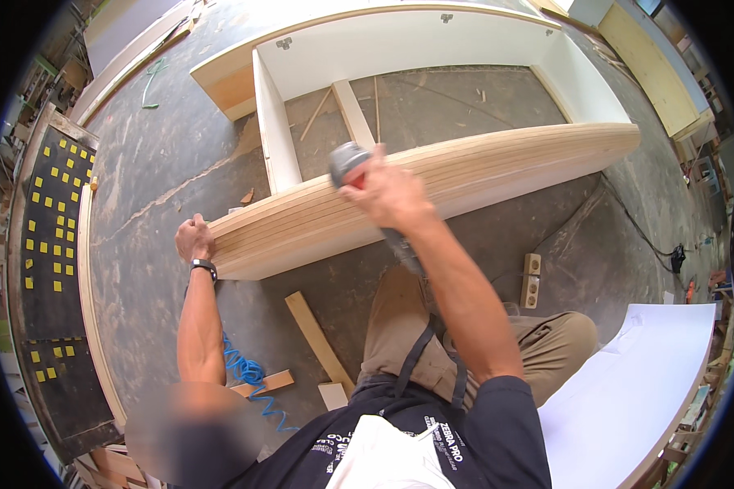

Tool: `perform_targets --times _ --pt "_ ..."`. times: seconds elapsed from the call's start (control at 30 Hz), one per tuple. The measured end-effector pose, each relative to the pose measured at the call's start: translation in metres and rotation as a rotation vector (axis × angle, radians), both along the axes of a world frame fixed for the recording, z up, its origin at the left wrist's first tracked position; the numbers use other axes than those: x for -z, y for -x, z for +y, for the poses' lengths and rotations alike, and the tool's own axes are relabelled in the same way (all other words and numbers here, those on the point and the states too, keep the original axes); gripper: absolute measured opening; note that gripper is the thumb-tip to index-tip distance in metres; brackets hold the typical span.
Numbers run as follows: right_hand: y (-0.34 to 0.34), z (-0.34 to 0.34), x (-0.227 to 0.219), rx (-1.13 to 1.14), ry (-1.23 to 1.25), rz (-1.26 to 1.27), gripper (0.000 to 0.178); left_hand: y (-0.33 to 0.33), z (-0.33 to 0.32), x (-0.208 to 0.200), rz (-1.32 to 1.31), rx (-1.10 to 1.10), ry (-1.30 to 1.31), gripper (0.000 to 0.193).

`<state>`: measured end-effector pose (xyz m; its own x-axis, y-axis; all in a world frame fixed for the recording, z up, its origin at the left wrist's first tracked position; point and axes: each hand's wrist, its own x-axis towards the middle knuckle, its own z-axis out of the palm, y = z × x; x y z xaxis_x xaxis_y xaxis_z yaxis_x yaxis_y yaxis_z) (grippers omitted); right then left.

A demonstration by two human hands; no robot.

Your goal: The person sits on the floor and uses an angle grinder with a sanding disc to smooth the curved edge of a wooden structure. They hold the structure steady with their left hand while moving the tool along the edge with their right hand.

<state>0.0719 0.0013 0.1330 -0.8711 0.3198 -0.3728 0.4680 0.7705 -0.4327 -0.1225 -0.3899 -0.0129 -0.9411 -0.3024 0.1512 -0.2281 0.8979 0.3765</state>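
head: white lettering (pixel 444 447) on shirt (pixel 510 420); tool (pixel 345 156) blurred

There's white capital lettering (pixel 442 444) across your dark T-shirt (pixel 497 444), right below your right fingers (pixel 373 181), well apart from them: two small blocks, the left one creased!

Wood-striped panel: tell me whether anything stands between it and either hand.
Nothing visible stands between the left hand and the wood-striped panel at its left end. The right hand holds a grey-and-red power tool over the panel, so the tool apparently comes between; blur hides whether it touches.
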Motion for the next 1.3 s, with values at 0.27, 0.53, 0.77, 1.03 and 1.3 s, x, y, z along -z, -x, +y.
perform_targets --times 0.27,0.53,0.77,1.03,1.3 --pt "-0.053 0.158 0.009 0.367 -0.083 0.102 0.118 -0.008 0.010 -0.014 0.004 -0.043 0.006 0.049" --pt "-0.054 0.175 0.017 0.368 -0.071 0.207 0.111 -0.009 0.014 -0.014 -0.014 -0.035 0.001 0.050" --pt "-0.015 0.026 0.011 0.107 -0.094 0.070 0.107 -0.007 0.011 -0.012 -0.009 -0.018 0.005 0.050" --pt "0.026 -0.104 0.001 -0.222 0.123 0.043 0.094 -0.005 0.003 -0.006 0.030 0.016 -0.014 0.050" --pt "-0.005 -0.040 0.006 -0.009 0.020 0.048 0.110 -0.006 0.007 -0.007 0.028 0.022 -0.009 0.050"
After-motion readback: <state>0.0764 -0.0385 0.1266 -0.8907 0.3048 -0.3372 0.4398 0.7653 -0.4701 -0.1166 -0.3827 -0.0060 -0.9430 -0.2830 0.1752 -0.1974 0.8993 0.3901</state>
